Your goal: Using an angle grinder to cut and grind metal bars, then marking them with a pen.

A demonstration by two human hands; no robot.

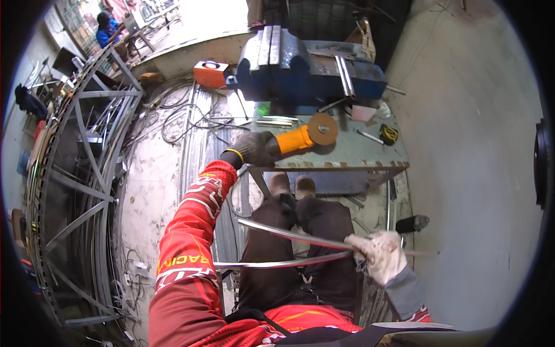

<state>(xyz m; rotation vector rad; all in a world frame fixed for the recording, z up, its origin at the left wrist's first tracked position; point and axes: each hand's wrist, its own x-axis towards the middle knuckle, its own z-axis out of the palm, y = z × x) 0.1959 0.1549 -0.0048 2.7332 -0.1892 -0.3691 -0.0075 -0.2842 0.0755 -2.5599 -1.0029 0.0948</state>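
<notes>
My left hand (254,149), in a dark grey work glove, is closed round the body of a yellow angle grinder (293,139). The grinder's brown disc (322,129) is over the top of the small metal workbench (354,155). Above my lap, my right hand (380,254), in a pale, soiled glove, grips shiny metal strips (295,235). They spread apart toward the left and come together at the glove. Part of my right fingers is hidden behind the strips. A large blue bench vise (312,75) stands on the bench's far side.
A yellow-black tape measure (389,135) and a pen-like stick (370,137) lie at the bench's right. An orange machine box (211,74) and cables (191,124) are on the floor. At left stands a grey metal frame rack (87,191); a wall (468,173) rises at right. Another person (108,32) sits far off.
</notes>
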